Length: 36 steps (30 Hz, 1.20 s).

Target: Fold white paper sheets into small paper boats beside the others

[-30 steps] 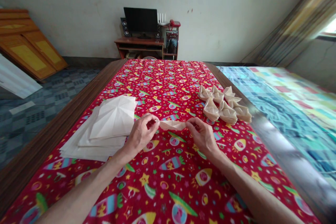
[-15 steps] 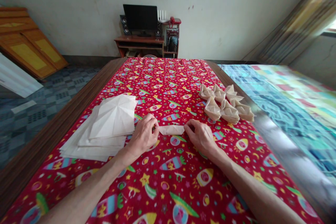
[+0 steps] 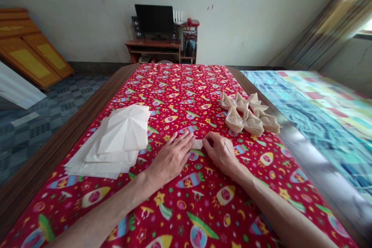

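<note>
A narrow folded strip of pale paper (image 3: 197, 144) lies on the red patterned cloth (image 3: 180, 205) between my hands. My left hand (image 3: 174, 154) lies flat over the strip's left part, fingers stretched out and hiding most of it. At the strip's right end, my right hand (image 3: 220, 149) pinches the tip between thumb and curled fingers. Left of my left hand is a stack of creased paper sheets (image 3: 124, 130), fanned unevenly. Beyond my right hand stand several folded paper pieces (image 3: 252, 122) with pointed tips, grouped in two rows.
The cloth covers a table with a dark wooden edge (image 3: 116, 81). A bed with a blue checked cover (image 3: 302, 116) adjoins on the right. At the far wall stands a desk (image 3: 154, 48) with a monitor (image 3: 154, 21). A wooden cabinet (image 3: 31, 54) is at the left.
My left hand has let go of the strip's left end, opened flat and slid right over the paper. My right hand keeps its pinch at the right end.
</note>
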Available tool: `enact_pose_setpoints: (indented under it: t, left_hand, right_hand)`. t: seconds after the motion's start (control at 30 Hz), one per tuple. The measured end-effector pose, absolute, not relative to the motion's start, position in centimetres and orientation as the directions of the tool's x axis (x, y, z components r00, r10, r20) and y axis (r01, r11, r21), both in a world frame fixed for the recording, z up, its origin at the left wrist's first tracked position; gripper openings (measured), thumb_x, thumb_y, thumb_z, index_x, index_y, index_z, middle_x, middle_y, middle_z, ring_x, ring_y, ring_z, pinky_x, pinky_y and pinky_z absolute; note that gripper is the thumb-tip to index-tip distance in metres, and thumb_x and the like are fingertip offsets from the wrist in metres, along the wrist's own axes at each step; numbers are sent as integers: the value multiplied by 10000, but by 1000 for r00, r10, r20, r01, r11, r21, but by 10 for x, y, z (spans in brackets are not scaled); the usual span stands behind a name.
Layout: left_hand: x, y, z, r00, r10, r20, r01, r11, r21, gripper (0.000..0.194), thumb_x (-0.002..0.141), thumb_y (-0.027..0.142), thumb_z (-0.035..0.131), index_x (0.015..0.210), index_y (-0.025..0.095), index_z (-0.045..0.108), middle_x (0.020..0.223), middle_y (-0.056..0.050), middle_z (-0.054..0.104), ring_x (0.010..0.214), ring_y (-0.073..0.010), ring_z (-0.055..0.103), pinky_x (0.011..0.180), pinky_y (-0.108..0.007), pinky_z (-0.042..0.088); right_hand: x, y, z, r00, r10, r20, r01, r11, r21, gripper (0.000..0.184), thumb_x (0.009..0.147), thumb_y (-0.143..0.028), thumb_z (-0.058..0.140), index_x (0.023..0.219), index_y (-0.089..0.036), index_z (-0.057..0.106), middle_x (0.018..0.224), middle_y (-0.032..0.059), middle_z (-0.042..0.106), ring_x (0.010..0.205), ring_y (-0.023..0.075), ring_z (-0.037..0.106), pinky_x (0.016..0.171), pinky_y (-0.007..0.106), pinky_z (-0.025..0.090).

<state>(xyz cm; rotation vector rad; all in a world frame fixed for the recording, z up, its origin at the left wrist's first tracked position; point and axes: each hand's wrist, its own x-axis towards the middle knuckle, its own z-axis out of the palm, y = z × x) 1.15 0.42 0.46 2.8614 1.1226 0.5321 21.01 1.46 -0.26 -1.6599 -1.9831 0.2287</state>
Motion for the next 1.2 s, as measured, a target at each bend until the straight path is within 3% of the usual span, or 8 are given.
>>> enact_pose_setpoints:
  t: [0.4,0.6,0.67,0.73,0.83,0.87,1.0,1.2]
  left_hand:
    - [8,1,4,684,689,240,668,-724,173,419,948,205,360,1363,173,407,1436,-84,408,1351,-208,336,1112,-460,267]
    - [5,-1,2,700,678,226,659,-735,160,436,953,213,365,1389,183,363,1459,-64,373,1366,-200,305,1129,-444,228]
    - [5,-1,2,700,681,212,662,-731,163,434,959,222,363,1392,189,358,1463,-53,367,1372,-202,292,1131,-448,220]
    - [5,0,2,696,688,205,665,-726,175,424,967,238,349,1389,194,363,1461,-51,371,1372,-199,292,1131,-452,220]
    - [5,-1,1,699,688,194,661,-725,194,410,973,252,332,1374,191,389,1442,-60,404,1376,-196,282,1139,-453,203]
    - [5,-1,1,700,688,193,660,-726,194,408,972,253,330,1370,185,398,1435,-62,415,1381,-198,270,1142,-451,195]
    - [3,-5,1,689,699,191,681,-715,159,437,968,280,331,1390,172,367,1465,-51,368,1395,-192,230,1145,-423,199]
    - [-6,-12,5,674,716,180,712,-695,96,453,965,270,332,1411,189,333,1474,-25,346,1373,-174,287,1141,-397,213]
  right_hand:
    - [208,11,-2,-131,923,362,891,270,-365,143,836,-247,513,719,-195,576,652,-5,605,567,114,529,543,220,306]
    - [210,10,-1,-163,912,376,916,282,-287,148,852,-246,512,740,-189,590,681,20,612,621,139,549,581,240,358]
    - [209,8,0,-195,890,412,926,306,-221,150,866,-230,495,811,-179,625,810,69,654,732,179,580,631,268,405]
    - [207,2,1,-292,838,461,911,391,-133,220,885,-186,448,993,-156,637,1083,133,641,954,242,578,747,334,450]
    - [198,-11,-1,-540,715,443,793,609,-16,403,907,-134,370,1291,-118,489,1397,149,443,1282,279,387,975,452,390]
    - [195,-16,-2,-617,672,410,736,677,-2,431,919,-154,363,1341,-104,433,1420,144,415,1326,266,333,1022,465,358]
    - [195,-26,-8,-651,709,271,726,686,-51,611,939,-379,406,1441,-67,249,1497,154,254,1386,246,224,1094,460,305]
    - [213,-27,-9,-659,718,224,729,683,-42,605,935,-381,423,1440,-84,272,1487,138,271,1383,249,227,1112,466,291]
